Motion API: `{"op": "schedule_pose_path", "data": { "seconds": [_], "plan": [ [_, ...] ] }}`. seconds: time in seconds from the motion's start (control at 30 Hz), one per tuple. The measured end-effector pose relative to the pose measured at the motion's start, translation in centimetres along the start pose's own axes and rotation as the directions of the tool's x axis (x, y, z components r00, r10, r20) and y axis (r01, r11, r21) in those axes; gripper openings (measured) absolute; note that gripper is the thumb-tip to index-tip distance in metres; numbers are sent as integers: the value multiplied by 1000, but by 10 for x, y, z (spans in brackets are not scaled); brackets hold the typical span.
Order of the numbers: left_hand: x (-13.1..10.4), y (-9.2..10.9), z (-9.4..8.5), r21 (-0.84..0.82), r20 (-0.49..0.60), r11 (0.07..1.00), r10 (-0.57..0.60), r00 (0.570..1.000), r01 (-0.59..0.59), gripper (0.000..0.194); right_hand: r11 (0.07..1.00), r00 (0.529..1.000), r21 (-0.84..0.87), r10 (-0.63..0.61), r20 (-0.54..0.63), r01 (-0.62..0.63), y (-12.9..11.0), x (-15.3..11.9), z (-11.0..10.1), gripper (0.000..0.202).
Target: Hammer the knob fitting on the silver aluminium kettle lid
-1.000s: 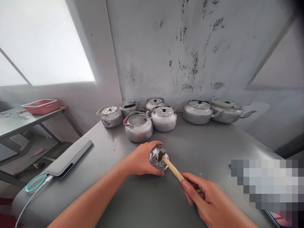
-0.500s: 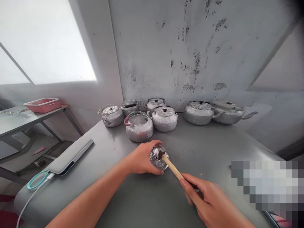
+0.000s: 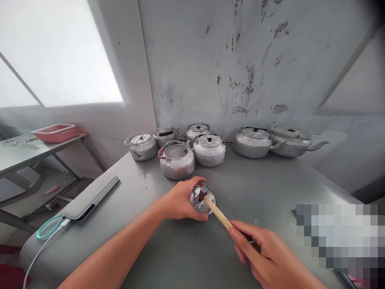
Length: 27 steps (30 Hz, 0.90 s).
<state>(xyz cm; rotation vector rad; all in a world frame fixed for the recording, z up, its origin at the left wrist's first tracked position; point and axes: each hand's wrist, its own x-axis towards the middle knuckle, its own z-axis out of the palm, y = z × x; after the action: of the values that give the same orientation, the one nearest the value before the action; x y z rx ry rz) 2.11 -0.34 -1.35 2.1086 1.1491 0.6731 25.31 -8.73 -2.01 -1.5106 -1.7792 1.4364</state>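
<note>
My left hand (image 3: 184, 200) grips a round, dented silver kettle lid (image 3: 195, 201) by its edge, thumb on the near side and fingers on the far side. A small dark hole shows near the lid's middle. In my right hand (image 3: 255, 249), fingers wrapped round the wooden handle, is a hammer (image 3: 220, 214). Its metal head lies over the middle of the lid; whether it touches is hard to make out. Beyond my left hand stands an open silver kettle (image 3: 178, 166) with a red and grey wrapped handle.
Several silver kettles stand along the back of the grey table (image 3: 240, 188), among them a lidded one (image 3: 209, 154) and a spouted one (image 3: 291, 146). A power bank (image 3: 90, 198) with a white cable lies left. A pink basket (image 3: 57, 135) sits on a side table. Something blurred out is at right.
The hammer head has shifted slightly left over the lid. My left hand keeps its hold, and the kettles stay where they were.
</note>
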Motion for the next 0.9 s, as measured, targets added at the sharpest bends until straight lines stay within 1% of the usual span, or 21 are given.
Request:
{"op": "schedule_pose_path", "data": {
  "seconds": [0.1, 0.2, 0.33, 0.4, 0.47, 0.57, 0.67, 0.77, 0.83, 0.9],
  "plan": [
    [0, 0, 0, 10, 4, 1000, 10, 1000, -10, 86, 999, 999, 12, -41, -28, 42, -1, 0, -2, 40],
    [0, -1, 0, 6, 2, 1000, 2, 1000, -2, 88, 1000, 1000, -12, -3, 3, 3, -3, 1, -4, 42],
    [0, -1, 0, 1, 7, 1000, 15, 1000, -15, 87, 999, 1000, -41, -14, 26, 15, 0, 2, -4, 40],
    [0, -1, 0, 1, 4, 1000, 10, 1000, -10, 88, 999, 999, -50, 24, 41, -22, 3, 3, -3, 41],
    [0, -1, 0, 2, 8, 1000, 11, 1000, -11, 88, 998, 998, -40, 43, 47, -41, 6, 3, -3, 42],
    [0, -1, 0, 12, 9, 1000, 15, 1000, -15, 88, 999, 999, -39, 4, 44, -2, 8, 4, -3, 42],
    [0, -2, 0, 12, 6, 1000, 1, 1000, -1, 89, 999, 999, -40, 18, 51, -16, 10, 5, -2, 44],
    [0, -3, 1, 10, 4, 1000, 13, 1000, -13, 88, 999, 999, 31, 13, 52, -14, 10, 5, -1, 42],
    [0, -4, 2, 14, -9, 1000, 10, 1000, -10, 90, 998, 998, 28, 53, 46, -54, 9, 6, -1, 43],
    [0, -4, 2, 10, -9, 1000, 2, 1000, -2, 91, 998, 997, -2, 68, 47, -68, 8, 6, -2, 45]
  ]
}}
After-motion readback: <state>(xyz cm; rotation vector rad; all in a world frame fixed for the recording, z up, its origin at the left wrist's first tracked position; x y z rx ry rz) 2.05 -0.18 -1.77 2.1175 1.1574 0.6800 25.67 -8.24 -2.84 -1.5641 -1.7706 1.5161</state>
